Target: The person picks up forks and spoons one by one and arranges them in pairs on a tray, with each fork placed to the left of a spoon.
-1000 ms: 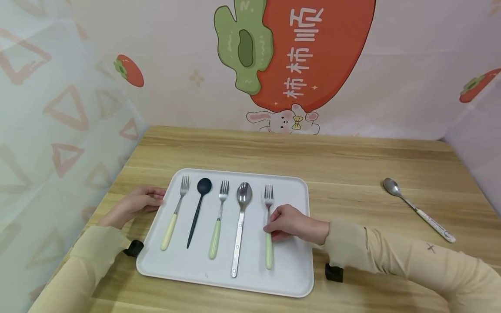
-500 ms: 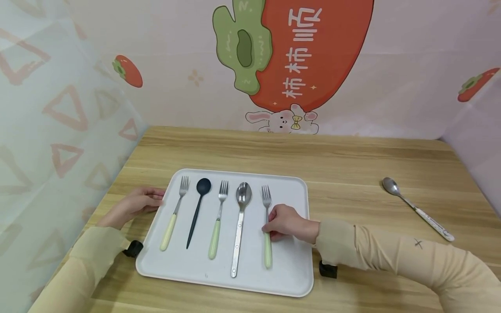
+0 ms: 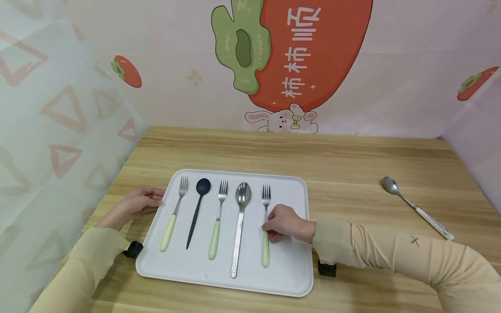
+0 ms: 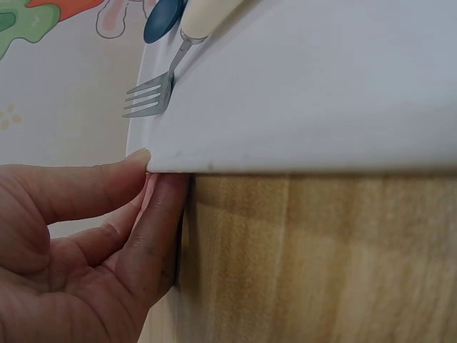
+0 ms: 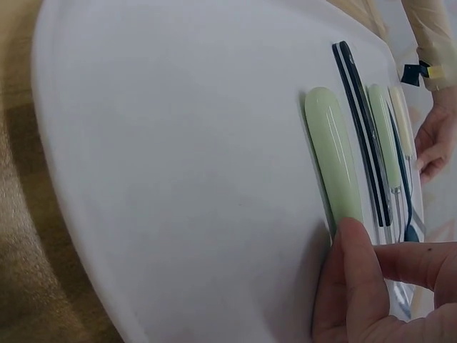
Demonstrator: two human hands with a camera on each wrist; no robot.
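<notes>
My right hand (image 3: pixel 287 222) pinches a green-handled fork (image 3: pixel 265 250) between thumb and fingers, low over the right part of a white tray (image 3: pixel 287 278). In the right wrist view the thumb and fingers meet at the fork's green handle (image 5: pixel 332 150); its tines are out of sight there. At the tray's left edge is my left hand (image 3: pixel 137 204). The left wrist view shows its thumb (image 4: pixel 107 182) at the rim with fingers below, pinching the tray's edge. To the left of the held fork lie a silver spoon (image 3: pixel 237 243), another green-handled fork (image 3: pixel 215 239), a black spoon (image 3: pixel 194 221) and a cream-handled fork (image 3: pixel 168 234).
A spoon with a white patterned handle (image 3: pixel 432 222) lies on the wooden table (image 3: pixel 344 165), right of the tray. Printed cloth walls (image 3: pixel 176 100) stand behind and at both sides of the table.
My right hand has shifted slightly left with the green-handled fork, which now lies closer to the silver spoon and almost straight. My left hand has stayed at the tray's edge.
</notes>
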